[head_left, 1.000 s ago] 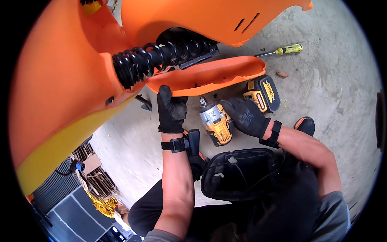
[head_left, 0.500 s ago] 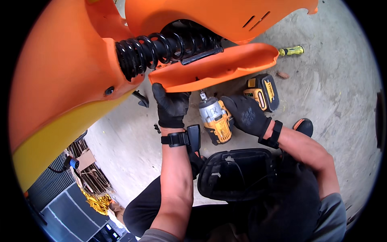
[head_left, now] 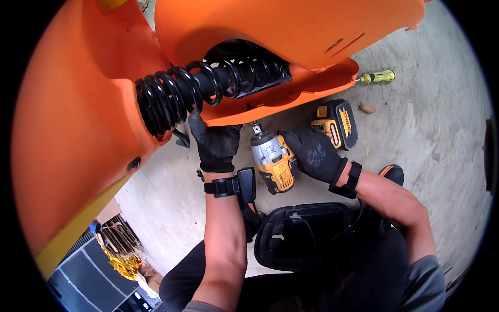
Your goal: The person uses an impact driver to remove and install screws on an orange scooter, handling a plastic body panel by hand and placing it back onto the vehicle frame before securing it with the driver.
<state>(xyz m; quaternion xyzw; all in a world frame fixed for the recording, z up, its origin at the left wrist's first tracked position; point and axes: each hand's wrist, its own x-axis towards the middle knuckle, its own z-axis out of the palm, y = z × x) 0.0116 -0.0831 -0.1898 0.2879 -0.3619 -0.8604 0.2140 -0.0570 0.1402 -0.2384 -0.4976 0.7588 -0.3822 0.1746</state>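
My gloved left hand (head_left: 215,146) holds the lower left edge of an orange plastic cover (head_left: 291,102), thumb at its corner and fingers hidden underneath. My gloved right hand (head_left: 318,156) is closed around the handle of a yellow and black cordless impact wrench (head_left: 276,165). The wrench's battery (head_left: 343,125) sticks out beyond that hand. Its silver nose points up at the cover's near edge; whether the tip touches a fastener cannot be made out. Behind the cover lies a black coil spring shock absorber (head_left: 179,89), set between large orange body panels (head_left: 249,23).
A yellow-handled screwdriver (head_left: 378,77) lies on the concrete floor right of the cover, near a small brown piece (head_left: 367,108). An open black case (head_left: 306,236) sits by my legs. Stacked cardboard (head_left: 120,236) and yellow material (head_left: 122,264) are at the lower left.
The cover now sits closer under the orange body, its inside less visible. Both hands and the wrench appear slightly lower and further left, as the whole view shifts a little.
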